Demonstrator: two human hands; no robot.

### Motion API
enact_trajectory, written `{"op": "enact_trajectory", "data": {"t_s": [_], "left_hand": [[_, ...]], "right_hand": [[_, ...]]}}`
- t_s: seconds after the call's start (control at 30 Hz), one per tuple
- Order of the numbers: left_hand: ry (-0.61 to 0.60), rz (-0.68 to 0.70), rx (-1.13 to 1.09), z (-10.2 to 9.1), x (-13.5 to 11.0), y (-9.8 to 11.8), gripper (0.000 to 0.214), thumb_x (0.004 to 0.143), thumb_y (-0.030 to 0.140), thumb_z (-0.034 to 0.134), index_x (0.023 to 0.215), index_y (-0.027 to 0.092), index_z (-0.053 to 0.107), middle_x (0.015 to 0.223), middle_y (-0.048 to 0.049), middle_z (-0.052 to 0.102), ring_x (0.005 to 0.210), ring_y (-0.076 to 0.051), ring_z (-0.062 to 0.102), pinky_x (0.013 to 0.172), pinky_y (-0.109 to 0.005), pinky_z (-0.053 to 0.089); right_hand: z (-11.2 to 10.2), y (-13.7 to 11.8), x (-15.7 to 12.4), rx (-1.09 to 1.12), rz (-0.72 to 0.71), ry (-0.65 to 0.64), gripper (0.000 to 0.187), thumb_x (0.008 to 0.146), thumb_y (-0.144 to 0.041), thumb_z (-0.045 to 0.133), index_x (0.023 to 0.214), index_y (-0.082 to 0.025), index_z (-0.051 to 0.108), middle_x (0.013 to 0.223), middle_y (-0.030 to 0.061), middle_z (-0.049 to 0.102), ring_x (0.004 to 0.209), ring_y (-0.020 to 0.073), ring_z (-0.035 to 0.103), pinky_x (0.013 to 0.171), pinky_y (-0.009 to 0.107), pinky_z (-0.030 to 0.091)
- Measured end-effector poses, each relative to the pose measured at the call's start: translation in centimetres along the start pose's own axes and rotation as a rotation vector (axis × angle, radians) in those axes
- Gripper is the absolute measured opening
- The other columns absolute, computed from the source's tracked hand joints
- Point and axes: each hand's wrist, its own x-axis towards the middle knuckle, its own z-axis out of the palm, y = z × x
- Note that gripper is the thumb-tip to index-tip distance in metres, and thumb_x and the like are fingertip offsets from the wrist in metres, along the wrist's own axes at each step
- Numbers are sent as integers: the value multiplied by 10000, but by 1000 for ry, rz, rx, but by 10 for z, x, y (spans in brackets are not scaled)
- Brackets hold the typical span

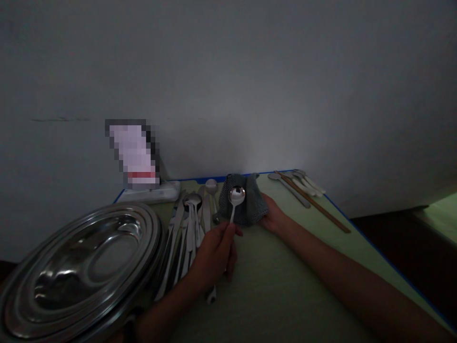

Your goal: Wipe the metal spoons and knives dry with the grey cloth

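Note:
My left hand (216,255) is closed round the handle of a shiny round-bowled spoon (236,196), holding it upright over the green table top (271,286). Just behind the spoon's bowl sits a dark grey cloth (246,206), bunched up. My right hand (274,216) grips the cloth's right side, fingers wrapped into it. Left of my left hand lie several steel spoons and other cutlery (189,224) in a loose row on the table.
A large oval steel tray (78,267) fills the near left. A white box (153,193) stands at the back left against the wall. More spoons and wooden chopsticks (310,200) lie at the back right, near the table's blue edge (374,247).

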Motion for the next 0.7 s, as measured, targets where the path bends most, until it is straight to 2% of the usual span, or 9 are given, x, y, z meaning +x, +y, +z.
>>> {"op": "enact_trajectory", "data": {"t_s": [0.1, 0.2, 0.37, 0.43, 0.63, 0.7], "left_hand": [[-10, -13, 19, 0, 0, 0, 309, 879, 413, 327, 903, 171, 517, 326, 108, 406, 252, -95, 377, 274, -160, 296], [-30, -28, 55, 1, 0, 1, 320, 886, 395, 308, 926, 163, 524, 320, 108, 396, 252, -98, 380, 282, -165, 290], [-86, -16, 140, 0, 0, 0, 340, 892, 408, 303, 901, 160, 536, 310, 99, 406, 260, -99, 384, 303, -169, 278], [-114, -18, 154, -1, 0, -1, 334, 891, 408, 311, 854, 167, 539, 312, 95, 414, 261, -96, 382, 308, -168, 278], [-238, -43, 133, -2, -4, -3, 374, 888, 441, 330, 709, 181, 531, 382, 72, 463, 312, -87, 394, 345, -173, 296], [-223, -13, 153, -2, -5, -2, 416, 895, 458, 306, 642, 189, 497, 396, 67, 458, 341, -92, 412, 378, -187, 326]], "right_hand": [[4, -3, -3, 2, 84, -32, 188, 601, -364, 657, 702, -215, 605, 767, 42, 693, 919, 231, 609, 740, 346, 498], [8, -7, -9, -31, 123, -81, 191, 653, -374, 628, 717, -195, 616, 735, 37, 692, 879, 211, 626, 724, 314, 494], [10, -5, -14, -133, 17, -133, 241, 564, -209, 724, 788, -176, 640, 715, 2, 692, 706, 159, 637, 645, 261, 473], [11, -3, -14, -136, -4, -128, 254, 549, -207, 739, 780, -167, 642, 710, 5, 691, 672, 152, 633, 641, 263, 467], [7, 3, -4, -47, -185, 4, 261, 542, -278, 750, 761, -204, 628, 707, 3, 687, 729, 181, 633, 648, 291, 481], [4, 4, 0, -58, -206, 39, 255, 557, -304, 735, 770, -212, 627, 702, 7, 685, 747, 192, 633, 644, 301, 489]]}}
